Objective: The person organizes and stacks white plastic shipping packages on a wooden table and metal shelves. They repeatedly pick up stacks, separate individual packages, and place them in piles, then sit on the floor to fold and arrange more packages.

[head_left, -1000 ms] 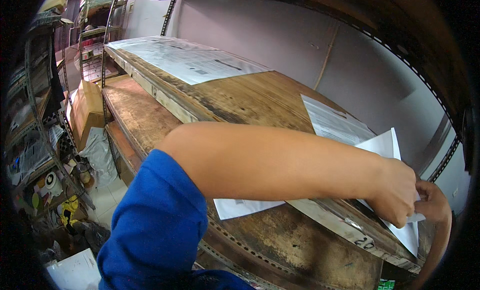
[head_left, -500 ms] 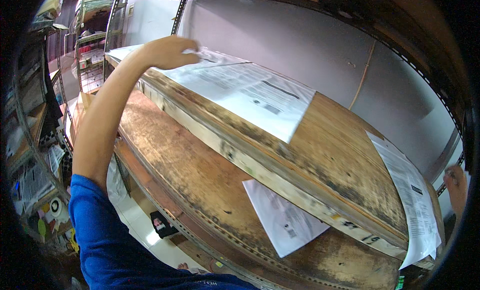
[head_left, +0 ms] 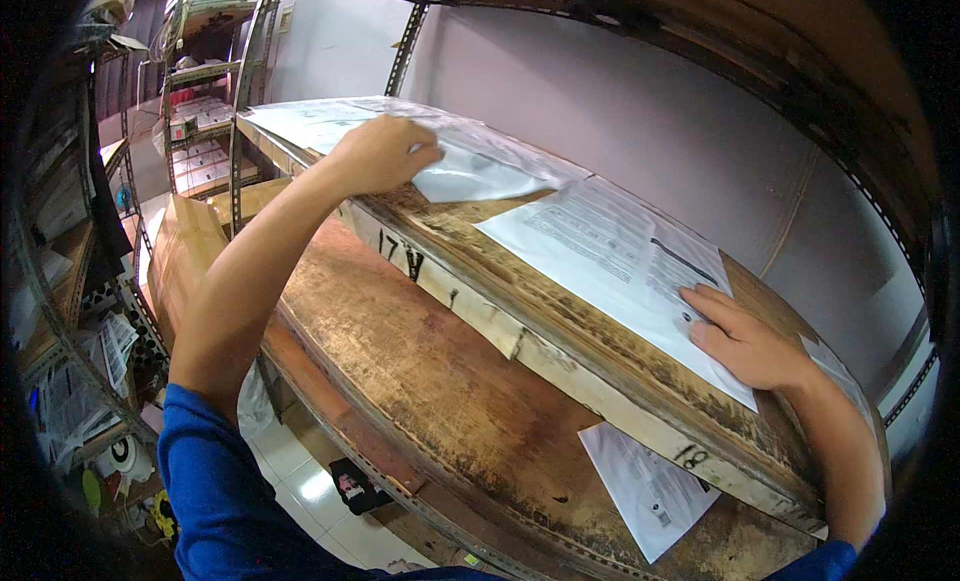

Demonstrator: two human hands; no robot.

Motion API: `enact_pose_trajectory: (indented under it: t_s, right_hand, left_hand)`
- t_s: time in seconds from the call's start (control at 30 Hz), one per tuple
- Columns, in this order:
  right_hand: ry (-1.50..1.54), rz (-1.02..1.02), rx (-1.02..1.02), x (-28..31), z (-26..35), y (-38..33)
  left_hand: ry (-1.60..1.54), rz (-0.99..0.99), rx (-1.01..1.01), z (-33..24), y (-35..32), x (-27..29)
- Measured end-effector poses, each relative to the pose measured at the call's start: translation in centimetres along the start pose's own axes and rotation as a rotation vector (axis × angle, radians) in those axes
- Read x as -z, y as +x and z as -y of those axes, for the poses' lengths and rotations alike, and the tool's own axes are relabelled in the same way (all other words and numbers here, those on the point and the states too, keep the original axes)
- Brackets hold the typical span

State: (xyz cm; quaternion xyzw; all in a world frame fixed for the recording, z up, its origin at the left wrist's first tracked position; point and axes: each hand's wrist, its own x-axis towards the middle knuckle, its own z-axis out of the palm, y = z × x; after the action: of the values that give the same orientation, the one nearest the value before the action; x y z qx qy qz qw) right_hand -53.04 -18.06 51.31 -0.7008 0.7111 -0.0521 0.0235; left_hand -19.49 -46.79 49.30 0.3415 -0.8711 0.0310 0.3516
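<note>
My left hand [head_left: 388, 153] is closed in a pinch at the near edge of a glossy white printed sheet [head_left: 480, 179] on the upper wooden shelf [head_left: 450, 219]. That sheet looks bent up beside my fingers, and my fingertips are partly hidden. To the right, a second white printed sheet [head_left: 610, 246] lies on the same shelf. My right hand [head_left: 745, 339] rests on its right end with the fingers stretched out. Part of another printed sheet [head_left: 835, 366] shows behind my right forearm.
Below, a lower wooden shelf [head_left: 400, 341] holds a white printed sheet [head_left: 650, 491], its corner pointing toward me. A perforated metal post [head_left: 405, 51] stands at the back. Racks with stacked papers [head_left: 200, 116] and a brown carton [head_left: 185, 241] are at the left. A black item [head_left: 355, 486] lies on the floor.
My right hand has come from the far right edge onto the middle sheet. My left hand has shifted right and nearer. The view has turned, and the sheets now lie apart with wood between them.
</note>
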Motion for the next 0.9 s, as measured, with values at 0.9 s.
enact_pose_trajectory:
  t_s: [0.9]
  right_hand:
    - [0.558, -0.141, -0.124, 3.2, -0.3, -0.7]
  left_hand:
    - [-0.458, -0.108, -1.1, -23.7, -4.7, -3.4]
